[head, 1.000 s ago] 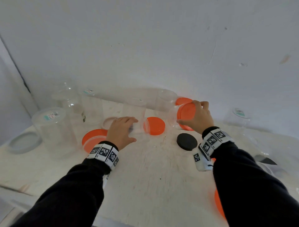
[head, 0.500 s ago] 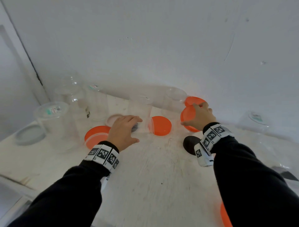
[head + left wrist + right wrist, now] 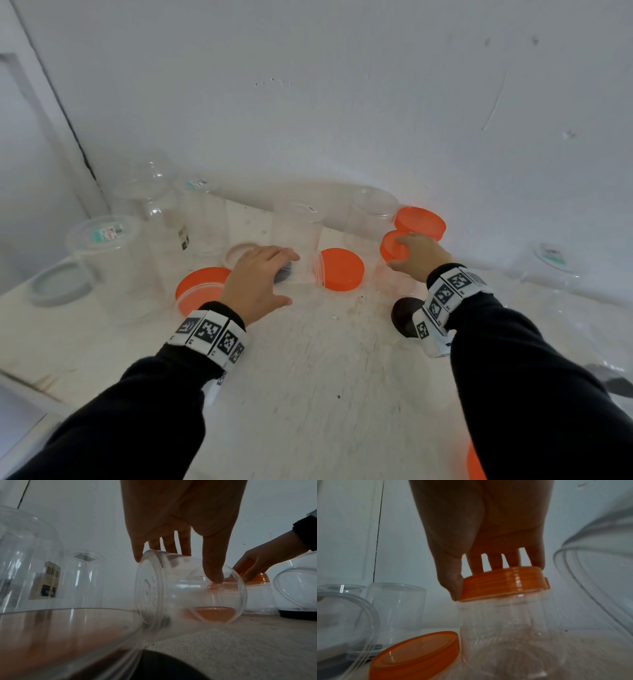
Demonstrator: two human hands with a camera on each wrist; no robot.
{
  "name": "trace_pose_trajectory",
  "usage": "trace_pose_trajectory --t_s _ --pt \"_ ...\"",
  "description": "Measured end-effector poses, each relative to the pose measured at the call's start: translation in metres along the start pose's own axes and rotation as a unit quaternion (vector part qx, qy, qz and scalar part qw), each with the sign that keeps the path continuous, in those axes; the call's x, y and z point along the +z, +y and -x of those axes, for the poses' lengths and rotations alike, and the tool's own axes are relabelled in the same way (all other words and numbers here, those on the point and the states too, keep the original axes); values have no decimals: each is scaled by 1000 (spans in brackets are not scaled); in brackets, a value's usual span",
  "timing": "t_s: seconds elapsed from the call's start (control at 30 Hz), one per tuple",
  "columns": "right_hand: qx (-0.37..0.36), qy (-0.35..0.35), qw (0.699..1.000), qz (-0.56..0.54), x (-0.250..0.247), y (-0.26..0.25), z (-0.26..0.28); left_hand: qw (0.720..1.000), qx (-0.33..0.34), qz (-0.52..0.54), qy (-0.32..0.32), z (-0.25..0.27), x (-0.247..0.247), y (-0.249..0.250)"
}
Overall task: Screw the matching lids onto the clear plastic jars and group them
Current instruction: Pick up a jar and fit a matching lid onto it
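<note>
White tabletop (image 3: 308, 359) with clear jars (image 3: 116, 267), orange lids (image 3: 340, 269), black lid (image 3: 404, 317).

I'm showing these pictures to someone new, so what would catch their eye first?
The bright orange lids stand out against the pale table: the right hand holds one orange lid on top of a clear jar at the right. At centre the left hand grips a tipped clear jar, with another orange lid lying flat beside it.
</note>
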State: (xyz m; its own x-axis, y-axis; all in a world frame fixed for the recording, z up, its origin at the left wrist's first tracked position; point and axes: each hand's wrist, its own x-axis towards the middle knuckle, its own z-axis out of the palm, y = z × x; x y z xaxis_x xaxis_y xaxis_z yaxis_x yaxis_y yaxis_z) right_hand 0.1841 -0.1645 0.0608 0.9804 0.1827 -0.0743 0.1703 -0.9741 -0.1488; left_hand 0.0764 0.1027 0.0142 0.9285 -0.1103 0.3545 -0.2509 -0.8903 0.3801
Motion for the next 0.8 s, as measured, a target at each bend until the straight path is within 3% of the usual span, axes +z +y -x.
trace_pose_trajectory --t_s 0.37,0.53,0.63,0.8 --pt "-17 11 999 37 3 1 4 1000 1 -13 -12 -3 -2 -2" --pt "-27 16 998 53 4 -5 7 993 -11 -88 -75 -7 -3 -5" --pt "-74 34 997 15 6 -15 15 987 -20 -114 -109 -10 -4 -7" --pt "-201 -9 977 -67 7 -38 35 984 -36 -120 -130 -11 -8 -6"
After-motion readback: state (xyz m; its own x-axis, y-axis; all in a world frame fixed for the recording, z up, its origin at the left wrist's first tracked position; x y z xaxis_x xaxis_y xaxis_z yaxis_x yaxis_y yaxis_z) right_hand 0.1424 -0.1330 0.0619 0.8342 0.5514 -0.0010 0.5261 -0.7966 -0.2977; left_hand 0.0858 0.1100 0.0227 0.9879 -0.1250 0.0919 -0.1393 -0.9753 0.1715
